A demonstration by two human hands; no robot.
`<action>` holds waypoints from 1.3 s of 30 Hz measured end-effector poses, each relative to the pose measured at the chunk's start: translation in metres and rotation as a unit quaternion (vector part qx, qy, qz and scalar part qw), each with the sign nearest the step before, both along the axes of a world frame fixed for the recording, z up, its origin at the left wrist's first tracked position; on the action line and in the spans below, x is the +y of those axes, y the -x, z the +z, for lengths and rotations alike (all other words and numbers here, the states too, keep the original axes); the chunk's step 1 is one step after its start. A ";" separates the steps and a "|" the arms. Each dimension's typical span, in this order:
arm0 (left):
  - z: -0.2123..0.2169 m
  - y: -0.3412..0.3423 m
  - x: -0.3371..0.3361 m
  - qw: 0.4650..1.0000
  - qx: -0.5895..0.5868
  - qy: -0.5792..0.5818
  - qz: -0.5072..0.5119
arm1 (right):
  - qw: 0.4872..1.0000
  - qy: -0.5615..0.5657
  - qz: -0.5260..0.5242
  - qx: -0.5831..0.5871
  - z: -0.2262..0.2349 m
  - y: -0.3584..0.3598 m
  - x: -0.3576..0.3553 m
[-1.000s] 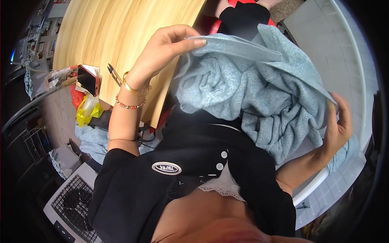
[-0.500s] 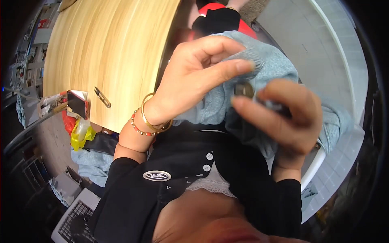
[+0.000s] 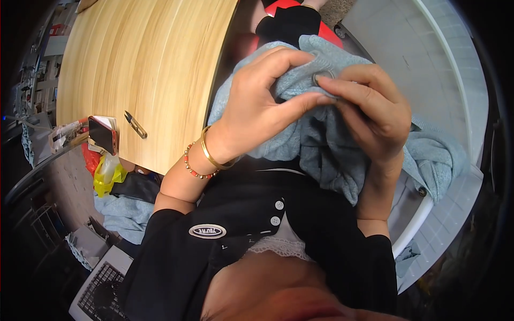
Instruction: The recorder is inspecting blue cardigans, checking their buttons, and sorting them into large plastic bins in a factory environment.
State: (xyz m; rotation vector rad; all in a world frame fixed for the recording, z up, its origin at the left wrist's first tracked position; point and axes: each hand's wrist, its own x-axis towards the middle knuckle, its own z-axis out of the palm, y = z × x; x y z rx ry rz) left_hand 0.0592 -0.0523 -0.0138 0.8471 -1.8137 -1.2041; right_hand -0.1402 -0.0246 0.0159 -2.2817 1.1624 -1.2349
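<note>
A light blue knitted garment (image 3: 332, 160) is bunched over my lap, part of it draped to the right. With its thumb and fingers, my left hand (image 3: 256, 96) grips a gathered fold of the knit. My right hand (image 3: 377, 109) is closed in a pinch close to the left fingertips. Between the right thumb and forefinger, a dark round button (image 3: 316, 79) lies against the cloth, partly covered by the fingers. Another dark button (image 3: 422, 191) shows on the part of the garment hanging at the right.
On the wooden table (image 3: 160, 64) at left lie thread snips (image 3: 136, 125) and, by the edge, a phone (image 3: 103, 134). Below are a yellow plastic bag (image 3: 110, 179) and more blue knit (image 3: 123, 219). A white-rimmed bin (image 3: 452, 69) stands right; a keyboard (image 3: 96, 289) sits lower left.
My right hand has moved up and slightly left, bringing the button against the cloth by my left fingers. The left hand has shifted a little and still holds the knit.
</note>
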 end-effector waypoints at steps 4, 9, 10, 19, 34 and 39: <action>0.000 -0.005 -0.001 1.000 -0.002 0.011 0.008 | 0.997 -0.064 0.029 -0.027 0.002 0.004 -0.006; 0.007 -0.013 -0.015 0.992 -0.034 0.109 -0.057 | 0.979 -0.180 0.047 -0.077 0.002 0.012 -0.012; 0.008 -0.015 -0.015 0.990 -0.045 0.113 -0.069 | 0.976 -0.180 0.099 -0.077 -0.005 0.013 -0.016; 0.003 -0.011 -0.007 0.992 -0.012 0.123 -0.018 | 0.959 -0.215 0.092 -0.161 -0.026 0.014 -0.012; -0.003 -0.006 -0.006 0.981 0.010 0.191 -0.034 | 0.968 -0.170 0.084 -0.163 -0.031 0.023 -0.004; -0.008 -0.007 -0.008 0.978 0.009 0.203 -0.041 | 0.969 -0.187 0.095 -0.134 -0.028 0.024 -0.007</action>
